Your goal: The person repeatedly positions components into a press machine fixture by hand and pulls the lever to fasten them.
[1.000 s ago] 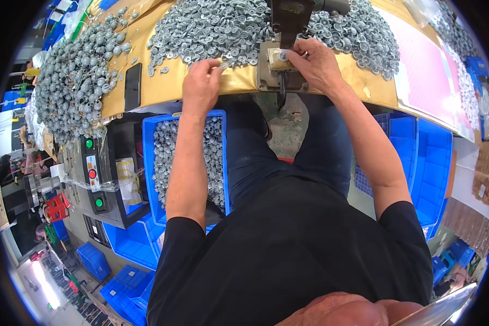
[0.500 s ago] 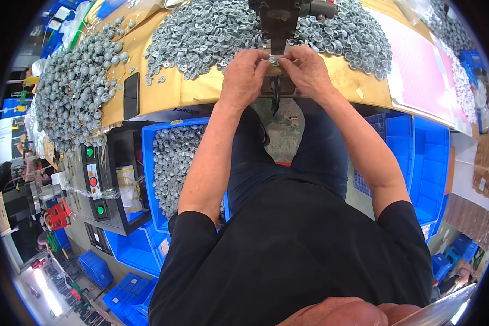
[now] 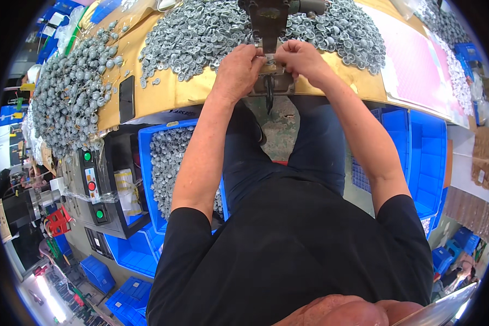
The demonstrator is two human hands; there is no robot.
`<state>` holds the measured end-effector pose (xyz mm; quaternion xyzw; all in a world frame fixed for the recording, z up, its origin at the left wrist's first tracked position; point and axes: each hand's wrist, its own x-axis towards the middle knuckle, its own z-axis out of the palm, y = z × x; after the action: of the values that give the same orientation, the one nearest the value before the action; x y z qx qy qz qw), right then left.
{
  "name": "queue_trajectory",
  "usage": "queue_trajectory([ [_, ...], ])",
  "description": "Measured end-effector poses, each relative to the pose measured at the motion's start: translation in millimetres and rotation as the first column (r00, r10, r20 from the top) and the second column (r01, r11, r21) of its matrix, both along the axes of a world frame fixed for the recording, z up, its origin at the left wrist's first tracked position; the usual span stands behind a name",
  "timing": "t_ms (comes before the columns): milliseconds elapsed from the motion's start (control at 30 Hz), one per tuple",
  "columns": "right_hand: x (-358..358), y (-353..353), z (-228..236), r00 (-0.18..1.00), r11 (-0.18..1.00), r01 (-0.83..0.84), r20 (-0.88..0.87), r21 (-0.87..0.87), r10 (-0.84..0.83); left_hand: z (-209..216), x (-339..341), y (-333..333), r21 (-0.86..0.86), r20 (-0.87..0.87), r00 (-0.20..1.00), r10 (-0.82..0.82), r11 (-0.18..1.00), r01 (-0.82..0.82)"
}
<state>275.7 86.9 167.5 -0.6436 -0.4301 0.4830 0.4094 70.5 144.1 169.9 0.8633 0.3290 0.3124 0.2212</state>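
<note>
My left hand (image 3: 238,71) is closed at the left of the dark metal press (image 3: 269,24), with thumb and fingertips together just under its head. On the other side my right hand (image 3: 305,62) is also closed, its fingers curled beside the tool. What either hand pinches is too small and too covered to make out. Behind the hands, small grey round cap-like parts lie in a heap on the left (image 3: 195,41) and another on the right (image 3: 342,35) of the press. A black hook-shaped piece (image 3: 270,95) hangs from the press's front edge.
Grey balls (image 3: 70,89) are heaped at the table's left, near a black phone (image 3: 126,99). Below stands a blue crate (image 3: 145,174) holding grey parts. Blue crates (image 3: 426,163) are at my right, and a box with green and red buttons (image 3: 92,186) at my left.
My right hand has drawn slightly away from the press point and curled its fingers. The left hand stays close beside the tool. The whole view has shifted a little.
</note>
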Motion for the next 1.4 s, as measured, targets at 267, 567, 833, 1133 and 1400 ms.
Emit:
queue_trajectory([
  [267, 23.7, 46.5, 175.5, 0.678, 0.844, 0.438, -0.731, 0.310, -0.083, 4.9, 3.7, 1.6, -0.014, -0.017, 1.000, -0.019, 1.000, 0.019],
  [567, -19.9, -38.5, 185.5, 0.956, 0.453, -0.180, 0.265, 0.873, -0.130, 0.2, -8.5, -0.4, -0.044, 0.003, 1.000, 0.001, 0.999, -0.001],
  [833, -28.9, -82.3, 178.9, 0.795, 0.465, -0.408, 0.556, 0.786, -0.242, -16.7, -8.4, 0.2, -0.036, 0.141, 0.989, -0.034, 0.999, 0.039],
  [1133, 90.5, 86.1, 162.8, 0.824, 0.697, -0.269, 0.533, 0.665, -0.191, -19.7, 7.8, -2.6, -0.075, 0.210, 0.978, 0.012, 0.997, 0.004],
  [1400, 173.9, -73.8, -2.9, 0.402, 0.739, 0.091, 0.654, 0.668, -0.641, -38.2, -131.6, -38.2, -0.315, 0.165, 0.894, 0.416, 0.881, -0.352],
])
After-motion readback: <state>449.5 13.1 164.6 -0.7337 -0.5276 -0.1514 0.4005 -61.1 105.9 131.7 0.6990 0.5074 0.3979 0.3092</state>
